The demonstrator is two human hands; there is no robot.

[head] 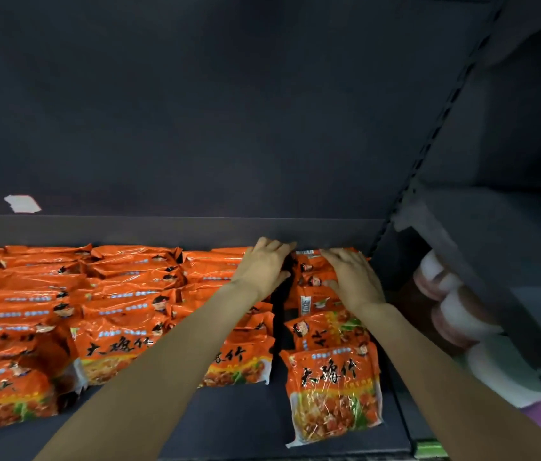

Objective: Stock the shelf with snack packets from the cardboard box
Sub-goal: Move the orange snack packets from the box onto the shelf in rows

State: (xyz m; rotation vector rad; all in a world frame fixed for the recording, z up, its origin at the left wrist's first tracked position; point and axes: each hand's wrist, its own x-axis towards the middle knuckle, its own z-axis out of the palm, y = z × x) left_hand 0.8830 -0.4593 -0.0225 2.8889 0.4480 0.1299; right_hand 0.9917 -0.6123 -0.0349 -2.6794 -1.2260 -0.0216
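Nearest the viewer, one orange snack packet (335,394) lies flat at the front of the dark shelf (229,424), heading the right-hand row (325,314). To its left, fuller rows of packets (73,311) overlap like shingles toward the back. Both forearms reach over them. The left hand (264,269), fingers straight and close together, presses on the rear end of the neighbouring row. The right hand (353,277), fingers spread, rests flat on the rearmost packets of the right-hand row, near the back wall (196,128). Judged step: seating and squaring newly placed packets. The cardboard box is out of view; the next move likely calls for withdrawing to fetch more packets.
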